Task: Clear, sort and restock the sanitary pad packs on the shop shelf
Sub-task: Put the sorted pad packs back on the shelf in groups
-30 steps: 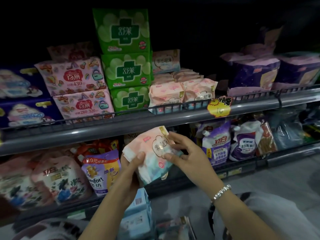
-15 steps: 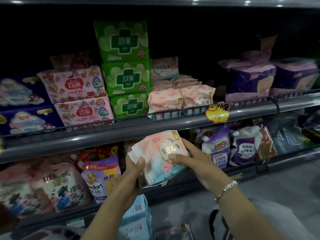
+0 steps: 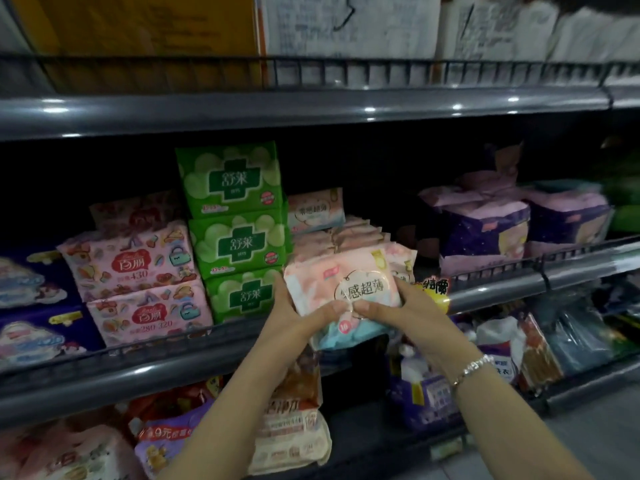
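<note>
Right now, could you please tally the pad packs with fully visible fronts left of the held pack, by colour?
Green packs: 3
Pink packs: 2
Dark blue packs: 2
Total: 7
The pack behind the pink ones is too hidden to count.

Detergent refill pouches [image 3: 162, 441] fill the lower shelf; papers [image 3: 346, 22] sit above
</note>
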Tool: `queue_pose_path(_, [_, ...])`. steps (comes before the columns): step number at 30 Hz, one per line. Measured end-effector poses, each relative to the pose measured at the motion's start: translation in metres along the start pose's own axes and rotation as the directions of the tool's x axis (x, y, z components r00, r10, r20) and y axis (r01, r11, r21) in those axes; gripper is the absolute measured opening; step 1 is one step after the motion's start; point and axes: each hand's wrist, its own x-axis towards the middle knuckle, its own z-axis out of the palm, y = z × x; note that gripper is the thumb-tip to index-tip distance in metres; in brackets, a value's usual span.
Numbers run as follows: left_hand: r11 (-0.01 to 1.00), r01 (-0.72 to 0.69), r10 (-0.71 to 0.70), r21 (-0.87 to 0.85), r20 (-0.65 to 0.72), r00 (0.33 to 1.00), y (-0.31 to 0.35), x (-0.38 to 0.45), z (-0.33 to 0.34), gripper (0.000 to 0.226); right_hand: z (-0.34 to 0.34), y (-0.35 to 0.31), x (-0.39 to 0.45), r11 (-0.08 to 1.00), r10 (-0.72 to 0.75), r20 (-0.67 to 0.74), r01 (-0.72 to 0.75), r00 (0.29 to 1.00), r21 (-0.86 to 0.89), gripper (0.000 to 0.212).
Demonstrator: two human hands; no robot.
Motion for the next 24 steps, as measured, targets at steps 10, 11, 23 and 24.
queue_pose_path(10, [0.975, -0.014, 0.012, 0.222, 0.009, 1.000, 0.059, 0.156, 0.022, 0.031, -0.067, -0.031, 0.169, 0.998, -0.057, 0.062, 0.057, 0.996, 0.010, 0.090])
queue_pose_path(11, [0.954, 0.024, -0.010, 0.299, -0.048, 0.999, 0.060, 0.169, 0.023, 0.034, -0.069, -0.028, 0.186, 0.999, -0.047, 0.073, 0.048, 0.996, -0.007, 0.087])
queue_pose_path(23, [0.862, 0.127, 0.096, 0.490, -0.405, 0.909, 0.022, 0.217, 0.018, 0.090, -0.039, 0.011, 0.267, 0.910, 0.020, 0.136, 0.039, 0.990, -0.412, 0.076])
queue_pose_path(24, [0.812, 0.088, 0.178, 0.577, -0.387, 0.905, 0.020, 0.216, 0.020, 0.085, -0.039, 0.010, 0.266, 0.902, 0.011, 0.121, 0.042, 0.993, -0.429, 0.067])
